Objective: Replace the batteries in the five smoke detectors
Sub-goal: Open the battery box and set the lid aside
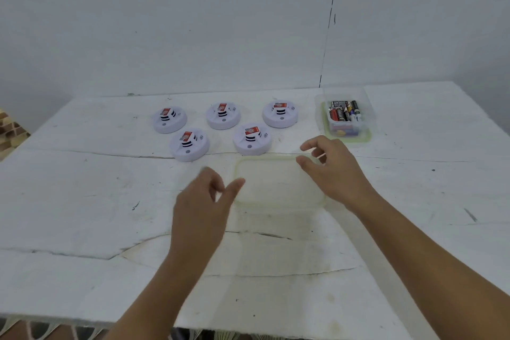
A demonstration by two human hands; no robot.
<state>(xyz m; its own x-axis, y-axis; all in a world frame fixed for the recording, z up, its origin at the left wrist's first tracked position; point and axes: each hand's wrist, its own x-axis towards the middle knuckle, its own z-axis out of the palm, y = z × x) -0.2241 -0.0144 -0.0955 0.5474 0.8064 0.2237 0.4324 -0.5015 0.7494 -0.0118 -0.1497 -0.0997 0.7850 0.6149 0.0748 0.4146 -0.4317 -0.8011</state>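
Five white round smoke detectors stand on the white table, three in a far row (pixel 169 119) (pixel 223 115) (pixel 280 114) and two nearer (pixel 189 144) (pixel 252 139), each with a red-labelled block on top. A clear tub of batteries (pixel 345 116) stands at the far right. A clear lid (pixel 273 182) lies in front of the detectors. My left hand (pixel 204 201) hovers at the lid's left edge with its thumb beside the rim and fingers loosely curled. My right hand (pixel 331 171) is over the lid's far right corner, thumb and fingers apart, gripping nothing.
The table (pixel 82 201) is cracked and scuffed, with its front edge close to me. A wall rises right behind it. Brown woven material (pixel 11 130) shows past the table's left edge.
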